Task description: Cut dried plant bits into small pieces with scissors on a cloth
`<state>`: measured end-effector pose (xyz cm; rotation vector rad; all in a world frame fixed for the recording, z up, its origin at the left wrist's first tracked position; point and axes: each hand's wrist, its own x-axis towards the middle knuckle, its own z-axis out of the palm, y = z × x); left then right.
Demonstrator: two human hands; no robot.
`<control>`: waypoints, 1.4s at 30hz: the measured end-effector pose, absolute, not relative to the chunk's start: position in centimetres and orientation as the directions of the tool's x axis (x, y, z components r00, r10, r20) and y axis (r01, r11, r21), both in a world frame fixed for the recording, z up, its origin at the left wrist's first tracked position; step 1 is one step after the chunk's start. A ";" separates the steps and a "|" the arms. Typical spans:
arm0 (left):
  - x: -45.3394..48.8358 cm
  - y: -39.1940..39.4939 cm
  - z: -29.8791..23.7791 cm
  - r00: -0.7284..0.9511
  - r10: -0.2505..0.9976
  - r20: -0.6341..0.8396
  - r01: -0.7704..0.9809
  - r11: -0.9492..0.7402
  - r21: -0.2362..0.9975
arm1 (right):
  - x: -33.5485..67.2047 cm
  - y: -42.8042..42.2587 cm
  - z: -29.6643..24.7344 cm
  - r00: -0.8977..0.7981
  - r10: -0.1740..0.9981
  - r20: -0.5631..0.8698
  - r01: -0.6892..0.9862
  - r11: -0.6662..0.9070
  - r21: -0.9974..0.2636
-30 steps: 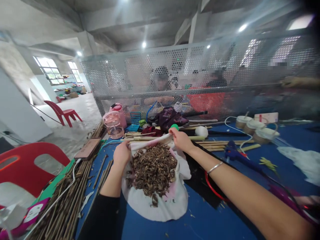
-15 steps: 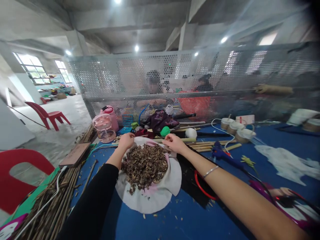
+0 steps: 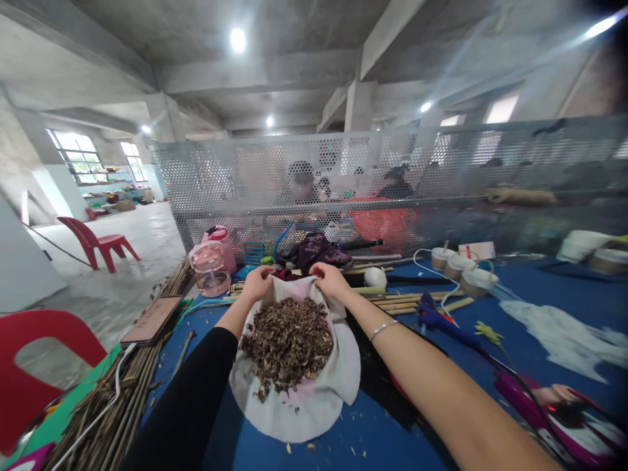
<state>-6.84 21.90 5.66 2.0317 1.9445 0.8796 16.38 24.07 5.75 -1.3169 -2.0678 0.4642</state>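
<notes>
A round piece of white cloth [image 3: 294,422] with faint pink stains lies on the blue tabletop. Heaped on its middle is a pile of brown dried plant bits [image 3: 289,337]. My left hand [image 3: 258,283] pinches the far edge of the cloth on the left. On the right, my right hand [image 3: 330,281] pinches the same far edge, a short gap away. Between the two hands the edge is lifted off the table, while the near part lies flat.
Bundled dry stalks [image 3: 112,399] and a phone [image 3: 152,319] line the left edge. A pink jug [image 3: 210,265], dark patterned fabric [image 3: 314,252] and a white yarn ball [image 3: 375,277] stand behind. Rightward are a blue glue gun [image 3: 434,314], several cups [image 3: 478,280] and a perforated screen [image 3: 245,176].
Both hands have drawn closer together and raised the cloth's far edge, which now stands up behind the pile. The head view has tilted slightly upward.
</notes>
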 end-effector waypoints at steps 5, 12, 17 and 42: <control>-7.1 21.1 4.9 -0.095 0.955 0.282 0.845 -0.072 0.529 | 16.1 23.4 5.3 -0.256 0.891 0.375 0.733 0.432 -0.525; -6.4 17.9 7.8 -0.236 0.910 0.341 0.847 0.021 0.531 | 18.3 17.3 6.0 -0.268 0.891 0.367 0.808 0.415 -0.418; -2.1 8.8 8.9 -0.138 0.965 0.224 0.874 0.012 0.486 | 20.4 8.5 5.3 -0.484 0.865 0.128 0.784 0.494 -0.375; -5.5 0.4 5.6 -0.100 0.975 0.197 0.846 -0.021 0.533 | 21.0 10.6 5.5 -0.325 0.939 0.111 0.847 0.341 -0.407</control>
